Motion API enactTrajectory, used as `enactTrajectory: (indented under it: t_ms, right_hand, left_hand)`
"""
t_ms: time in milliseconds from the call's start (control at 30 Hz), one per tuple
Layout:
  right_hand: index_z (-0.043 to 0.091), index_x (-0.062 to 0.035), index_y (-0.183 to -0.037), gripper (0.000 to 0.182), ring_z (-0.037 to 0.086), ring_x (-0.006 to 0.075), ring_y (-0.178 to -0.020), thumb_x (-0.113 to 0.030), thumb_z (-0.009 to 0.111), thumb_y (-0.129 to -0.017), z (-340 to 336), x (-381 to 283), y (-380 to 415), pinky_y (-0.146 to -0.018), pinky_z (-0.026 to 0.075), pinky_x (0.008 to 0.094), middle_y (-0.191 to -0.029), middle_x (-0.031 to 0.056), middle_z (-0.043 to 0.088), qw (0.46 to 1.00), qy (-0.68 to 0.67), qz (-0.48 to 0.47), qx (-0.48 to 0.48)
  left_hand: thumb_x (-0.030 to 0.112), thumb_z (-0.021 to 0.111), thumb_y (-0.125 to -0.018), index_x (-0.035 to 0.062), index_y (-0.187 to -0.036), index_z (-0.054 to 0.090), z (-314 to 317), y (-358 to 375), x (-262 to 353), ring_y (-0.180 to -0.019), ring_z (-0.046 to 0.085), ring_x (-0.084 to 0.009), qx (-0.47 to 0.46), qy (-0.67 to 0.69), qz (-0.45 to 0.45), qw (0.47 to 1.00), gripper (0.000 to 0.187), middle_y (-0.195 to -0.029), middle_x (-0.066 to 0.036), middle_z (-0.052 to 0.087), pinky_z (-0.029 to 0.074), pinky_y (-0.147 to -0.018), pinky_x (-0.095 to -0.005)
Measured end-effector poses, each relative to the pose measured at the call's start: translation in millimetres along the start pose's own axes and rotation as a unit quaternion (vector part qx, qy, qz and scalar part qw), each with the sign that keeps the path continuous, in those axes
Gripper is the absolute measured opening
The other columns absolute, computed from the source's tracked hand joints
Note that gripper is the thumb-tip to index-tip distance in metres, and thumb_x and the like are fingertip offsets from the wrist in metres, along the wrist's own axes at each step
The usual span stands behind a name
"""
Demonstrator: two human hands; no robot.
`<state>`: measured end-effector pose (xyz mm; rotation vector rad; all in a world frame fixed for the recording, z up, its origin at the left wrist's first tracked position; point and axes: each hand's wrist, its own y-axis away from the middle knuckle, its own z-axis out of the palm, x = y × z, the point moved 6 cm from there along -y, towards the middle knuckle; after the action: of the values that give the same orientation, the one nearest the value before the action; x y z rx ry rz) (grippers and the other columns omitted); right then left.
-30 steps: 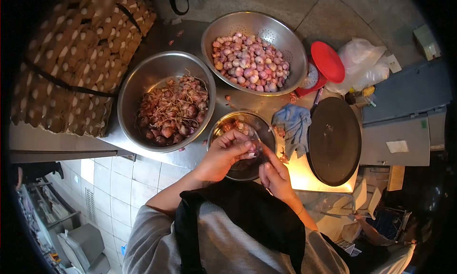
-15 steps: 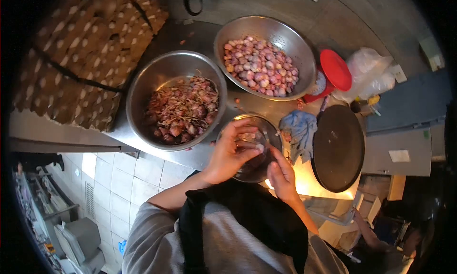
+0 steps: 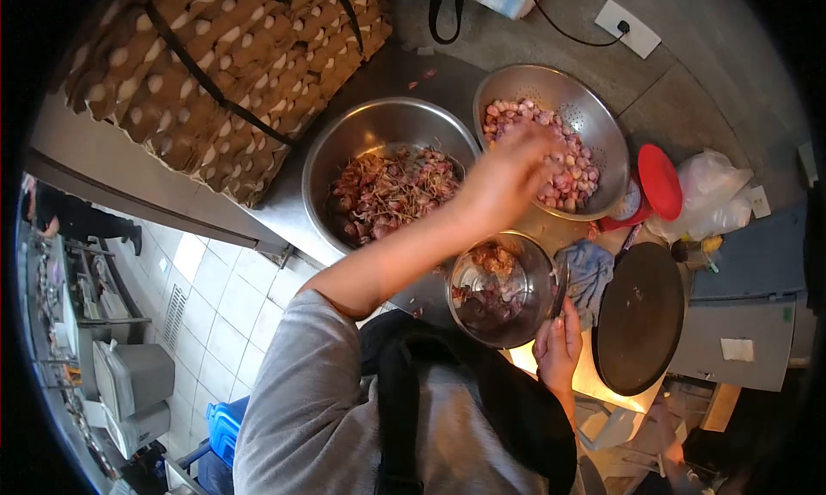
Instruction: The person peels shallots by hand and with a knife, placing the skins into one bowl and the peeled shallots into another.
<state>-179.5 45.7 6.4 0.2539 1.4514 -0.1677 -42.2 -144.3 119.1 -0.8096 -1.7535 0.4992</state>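
Observation:
My left hand (image 3: pixel 514 170) is over the steel colander (image 3: pixel 613 151), just above the peeled shallots (image 3: pixel 578 181) in it. Its fingers are smeared by motion, so I cannot make out whether they hold anything. Low on the right, my right hand (image 3: pixel 561 340) grips a small knife (image 3: pixel 562 290), blade up along the side of a steel bowl (image 3: pixel 459 310). Skins and peelings (image 3: pixel 492 275) lie in that bowl. Left of it, partly behind my left forearm, a wide steel basin (image 3: pixel 317 155) contains unpeeled shallots (image 3: pixel 396 189) with dry roots and skins.
A blue cloth (image 3: pixel 589 275) and a round dark pan (image 3: pixel 638 318) lie to the right. Behind them are a red-lidded container (image 3: pixel 658 183) and a plastic bag (image 3: pixel 710 185). Stacked egg trays (image 3: pixel 206 73) stand at upper left. Another person (image 3: pixel 86 224) is at far left.
My left hand has gone from above the small bowl to the colander. My right hand has moved to the bowl's right side with the knife. The view has shifted too.

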Motion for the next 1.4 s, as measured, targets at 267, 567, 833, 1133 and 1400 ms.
enactTrajectory:
  t_ms: [267,567,833,1133,1400]
  right_hand:
    - [0.033,0.0009,-0.127,0.039,0.032,0.0028,-0.045,-0.015,0.038,-0.092,2,7,-1,-0.042,0.027,0.0176,-0.056,-0.0036,0.037,0.999,0.004,0.021,-0.048]
    - [0.034,0.0002,-0.127,0.04,0.033,0.003,-0.046,-0.019,0.038,-0.092,13,5,-4,-0.043,0.027,0.017,-0.058,-0.0043,0.038,0.996,0.033,0.026,-0.079]
    - [0.034,-0.0006,-0.127,0.04,0.032,0.0025,-0.047,-0.019,0.04,-0.092,9,11,-3,-0.044,0.027,0.0168,-0.059,-0.0045,0.039,0.995,0.042,0.033,-0.078]
    - [0.035,-0.0013,-0.127,0.039,0.032,0.0022,-0.046,-0.018,0.04,-0.092,10,7,0,-0.043,0.026,0.0165,-0.058,-0.0054,0.039,0.995,0.059,0.035,-0.069]
    - [0.034,-0.0008,-0.127,0.04,0.034,0.0026,-0.046,-0.019,0.04,-0.092,21,6,-3,-0.043,0.028,0.0169,-0.057,-0.0044,0.039,0.991,0.059,0.033,-0.111]
  left_hand:
    - [0.01,0.062,-0.066,0.0056,-0.075,0.062,-54,42,-135,-0.072,0.06,-0.0288,-0.337,-0.305,-0.128,0.881,0.01,-0.075,-0.015,0.06,0.047,-0.064,-0.0363]
    - [0.007,0.057,-0.066,0.0083,-0.081,0.06,-57,107,-157,-0.08,0.059,-0.0302,-0.425,-0.346,-0.178,0.817,0.015,-0.078,-0.013,0.061,0.046,-0.068,-0.0398]
    - [0.007,0.059,-0.066,0.0116,-0.093,0.058,-76,78,-137,-0.082,0.058,-0.0286,-0.303,-0.382,-0.163,0.858,0.027,-0.082,-0.009,0.062,0.045,-0.071,-0.0403]
    - [0.014,0.061,-0.065,0.0106,-0.07,0.063,-75,99,-156,-0.074,0.059,-0.029,-0.438,-0.396,-0.186,0.786,0.006,-0.071,-0.01,0.061,0.046,-0.065,-0.0388]
    - [0.008,0.062,-0.063,0.0097,-0.078,0.064,-82,89,-174,-0.076,0.059,-0.0284,-0.351,-0.302,-0.166,0.871,0.015,-0.075,-0.011,0.062,0.046,-0.067,-0.0376]
